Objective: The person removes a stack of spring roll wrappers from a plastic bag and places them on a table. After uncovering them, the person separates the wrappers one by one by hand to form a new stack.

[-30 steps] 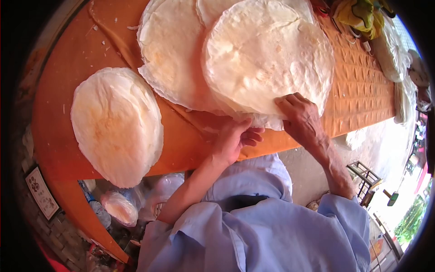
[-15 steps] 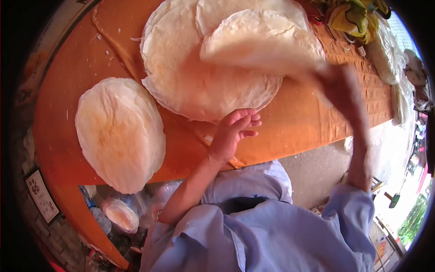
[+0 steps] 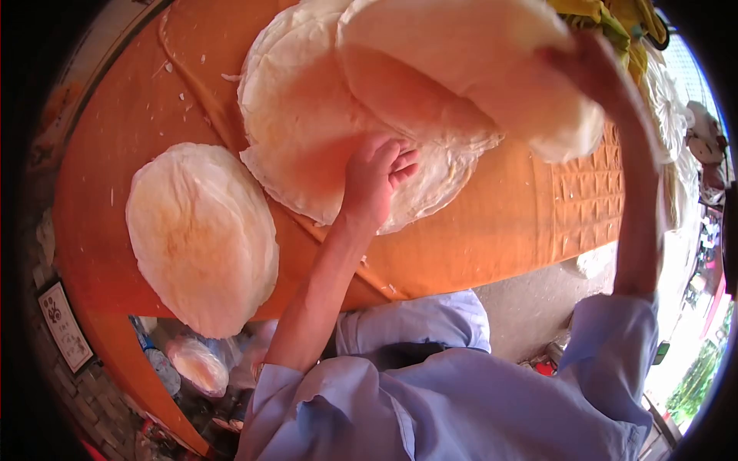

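Note:
A broad pile of thin round flatbreads (image 3: 296,100) lies on the orange-covered table, its sheets overlapping. My right hand (image 3: 580,65), smeared by motion at the upper right, grips the edge of one thin flatbread (image 3: 469,54). That sheet is raised and stretches leftward over the pile, casting a shadow on it. My left hand (image 3: 375,180) hovers over the near part of the pile, fingers loosely bent and apart, holding nothing. To the left, a second, oval-looking stack of flatbreads (image 3: 204,238) rests at the table's near edge.
Orange cloth covers the table (image 3: 492,223), with white crumbs scattered at the left. Yellow cloth (image 3: 634,31) and white plastic bags (image 3: 665,107) sit along the right end. Below the table are a wrapped bundle (image 3: 198,367) and a framed sign (image 3: 65,326).
My right hand has swung up and away, spreading the held flatbread over more of the pile. My left hand has moved forward and slightly left, from the pile's near edge to above it.

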Tool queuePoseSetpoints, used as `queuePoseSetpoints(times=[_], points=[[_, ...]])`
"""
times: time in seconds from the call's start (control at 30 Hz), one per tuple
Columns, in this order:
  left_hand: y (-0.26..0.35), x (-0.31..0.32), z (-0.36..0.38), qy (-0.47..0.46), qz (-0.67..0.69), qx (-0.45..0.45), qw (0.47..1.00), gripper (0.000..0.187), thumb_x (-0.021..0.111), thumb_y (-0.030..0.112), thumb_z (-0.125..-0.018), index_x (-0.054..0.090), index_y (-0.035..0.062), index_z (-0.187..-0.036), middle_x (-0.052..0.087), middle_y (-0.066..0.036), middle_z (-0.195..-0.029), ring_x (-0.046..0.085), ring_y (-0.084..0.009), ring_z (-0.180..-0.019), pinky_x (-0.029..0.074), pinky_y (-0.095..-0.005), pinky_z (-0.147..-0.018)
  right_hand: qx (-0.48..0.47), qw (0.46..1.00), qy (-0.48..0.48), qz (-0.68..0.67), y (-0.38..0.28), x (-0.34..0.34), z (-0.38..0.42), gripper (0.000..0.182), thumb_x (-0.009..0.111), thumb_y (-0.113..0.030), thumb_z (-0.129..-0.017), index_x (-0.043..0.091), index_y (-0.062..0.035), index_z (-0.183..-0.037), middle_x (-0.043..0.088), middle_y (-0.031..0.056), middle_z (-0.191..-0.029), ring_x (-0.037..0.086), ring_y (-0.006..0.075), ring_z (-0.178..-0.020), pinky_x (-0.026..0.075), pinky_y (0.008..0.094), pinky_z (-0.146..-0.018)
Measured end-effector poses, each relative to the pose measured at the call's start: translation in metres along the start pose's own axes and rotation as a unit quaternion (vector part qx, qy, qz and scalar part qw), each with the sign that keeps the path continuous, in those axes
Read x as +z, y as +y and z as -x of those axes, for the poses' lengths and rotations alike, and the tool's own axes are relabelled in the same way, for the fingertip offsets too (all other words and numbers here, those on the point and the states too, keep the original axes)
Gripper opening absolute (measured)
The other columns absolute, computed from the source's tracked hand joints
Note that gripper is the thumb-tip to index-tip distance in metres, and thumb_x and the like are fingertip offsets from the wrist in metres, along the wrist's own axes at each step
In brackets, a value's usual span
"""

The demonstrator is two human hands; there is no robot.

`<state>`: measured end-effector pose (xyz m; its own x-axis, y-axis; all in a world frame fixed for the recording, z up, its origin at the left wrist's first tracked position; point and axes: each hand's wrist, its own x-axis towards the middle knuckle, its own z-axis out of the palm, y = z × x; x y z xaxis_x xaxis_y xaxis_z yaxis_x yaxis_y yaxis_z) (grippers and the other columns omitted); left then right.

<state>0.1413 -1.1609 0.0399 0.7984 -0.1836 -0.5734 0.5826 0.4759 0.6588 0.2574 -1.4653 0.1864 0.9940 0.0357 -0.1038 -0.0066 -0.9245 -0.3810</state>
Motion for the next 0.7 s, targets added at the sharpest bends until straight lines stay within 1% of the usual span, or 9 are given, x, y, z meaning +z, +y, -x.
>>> queuePoseSetpoints(times=[0.07,0.17,0.3,0.37,0.4,0.43,0.47,0.57,0.7], points=[[0.0,0.003,-0.01,-0.008,0.02,-0.013,1.0,0.025,0.054,0.01,-0.096,0.052,0.0005,-0.118,0.06,-0.012,-0.112,0.063,-0.0231,-0.101,0.053,-0.0362,-0.085,-0.024,0.967,0.198,0.16,-0.056,-0.028,0.009,0.044,0.074,-0.03,-0.079,0.063,0.0016,-0.107,0.068,0.015,-0.09,0.065,0.0243,-0.082,0.052,0.0382,-0.074],[-0.004,0.005,-0.022,-0.025,0.027,-0.027,0.999,0.019,0.056,0.01,-0.095,0.053,0.0016,-0.112,0.061,-0.011,-0.108,0.063,-0.021,-0.098,0.054,-0.0354,-0.085,-0.092,0.953,0.199,0.211,-0.099,-0.091,0.03,0.043,0.073,-0.025,-0.08,0.06,-0.0038,-0.115,0.065,0.0173,-0.099,0.065,0.03,-0.093,0.052,0.0415,-0.08],[-0.007,0.02,-0.023,-0.006,0.027,0.021,0.999,0.014,0.057,0.012,-0.094,0.056,0.0029,-0.106,0.062,-0.008,-0.099,0.062,-0.0178,-0.091,0.053,-0.0338,-0.084,-0.218,0.945,0.187,0.156,-0.072,-0.03,0.016,0.023,0.061,-0.018,-0.088,0.065,-0.0104,-0.109,0.066,0.0149,-0.078,0.067,0.0282,-0.073,0.053,0.0392,-0.065],[-0.01,0.022,-0.026,0.002,0.036,0.049,0.998,0.013,0.057,0.012,-0.094,0.057,0.0031,-0.104,0.063,-0.007,-0.097,0.062,-0.0167,-0.089,0.053,-0.0329,-0.083,-0.164,0.963,0.087,0.194,-0.068,0.024,0.013,0.013,0.054,-0.008,-0.088,0.066,-0.0101,-0.094,0.065,0.015,-0.073,0.067,0.0299,-0.067,0.052,0.0426,-0.059],[-0.015,0.02,-0.031,0.002,0.041,0.051,0.998,0.013,0.056,0.011,-0.094,0.057,0.0032,-0.105,0.063,-0.007,-0.098,0.062,-0.0164,-0.09,0.053,-0.0325,-0.083,-0.179,0.961,0.069,0.199,-0.055,0.069,0.006,0.011,0.054,-0.005,-0.084,0.064,-0.0098,-0.087,0.065,0.0149,-0.071,0.065,0.0334,-0.065,0.051,0.0439,-0.057],[-0.017,0.019,-0.034,0.001,0.044,0.054,0.998,0.013,0.056,0.011,-0.095,0.057,0.0033,-0.105,0.063,-0.007,-0.1,0.062,-0.016,-0.09,0.053,-0.0322,-0.084,-0.111,0.985,0.0,0.135,-0.044,0.105,0.005,0.008,0.057,-0.007,-0.082,0.065,-0.0093,-0.086,0.064,0.016,-0.07,0.064,0.0351,-0.064,0.051,0.0427,-0.057],[-0.017,0.018,-0.035,-0.017,0.052,0.052,0.997,0.014,0.057,0.01,-0.094,0.056,0.0036,-0.107,0.063,-0.006,-0.102,0.062,-0.0157,-0.093,0.053,-0.033,-0.085,-0.123,0.991,-0.011,0.055,-0.02,0.143,0.007,0.009,0.059,-0.008,-0.079,0.067,-0.009,-0.083,0.064,0.013,-0.065,0.065,0.0282,-0.057,0.051,0.0429,-0.054],[-0.008,0.018,-0.035,-0.061,0.074,0.051,0.994,0.02,0.059,0.006,-0.093,0.054,0.0044,-0.112,0.063,-0.005,-0.106,0.062,-0.015,-0.099,0.055,-0.0346,-0.088,-0.145,0.988,0.048,0.015,-0.027,0.144,0.026,0.015,0.062,-0.006,-0.076,0.069,-0.0076,-0.089,0.066,0.0137,-0.077,0.065,0.0332,-0.071,0.051,0.042,-0.065],[-0.001,0.022,-0.041,-0.074,0.059,0.063,0.994,0.027,0.059,0.004,-0.092,0.053,0.0071,-0.118,0.063,-0.005,-0.108,0.063,-0.0156,-0.1,0.055,-0.0348,-0.087,-0.161,0.985,0.067,0.008,-0.022,0.146,0.029,0.011,0.061,-0.009,-0.072,0.066,-0.0074,-0.082,0.064,0.0141,-0.073,0.063,0.0347,-0.07,0.05,0.0432,-0.064]])
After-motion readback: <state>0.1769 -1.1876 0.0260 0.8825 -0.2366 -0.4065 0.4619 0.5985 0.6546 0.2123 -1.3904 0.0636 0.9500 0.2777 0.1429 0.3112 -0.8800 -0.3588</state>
